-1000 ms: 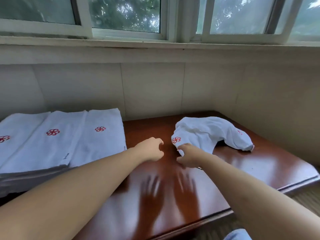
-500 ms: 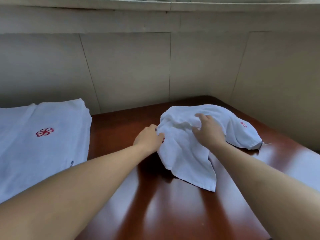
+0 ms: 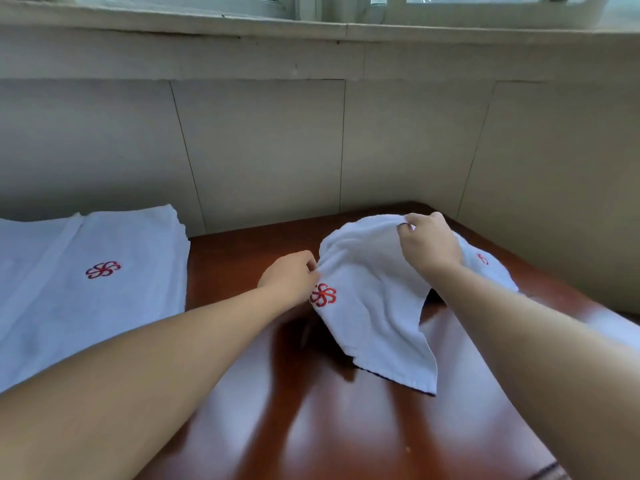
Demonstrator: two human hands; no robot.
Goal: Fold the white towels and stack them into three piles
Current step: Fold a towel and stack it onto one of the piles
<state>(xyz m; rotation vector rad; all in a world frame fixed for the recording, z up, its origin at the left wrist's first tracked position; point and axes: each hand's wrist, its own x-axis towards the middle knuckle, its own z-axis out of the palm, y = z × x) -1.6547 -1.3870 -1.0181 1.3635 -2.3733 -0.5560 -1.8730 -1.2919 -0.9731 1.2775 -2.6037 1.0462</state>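
We saw a glossy red-brown wooden table (image 3: 346,427) running up to a pale panelled wall (image 3: 263,150), with a window sill (image 3: 311,29) along the top. On the table's left side lay the folded towels (image 3: 86,289), white, flat and side by side, the nearest one showing a red flower emblem (image 3: 103,269). To the right of the table's middle, well apart from those, was the unfolded towel (image 3: 374,306), crumpled, partly lifted off the wood, its lower corner hanging down towards us to the surface. Our left hand (image 3: 289,277) had its fingers curled and pinched the towel's left edge, just above a second red emblem (image 3: 322,295) stitched on the cloth. Our right hand (image 3: 427,245) gripped a fold of the towel at its upper edge and held it raised, fingertips tucked round the fabric. A small part of another red mark (image 3: 483,258) showed beyond the right wrist.
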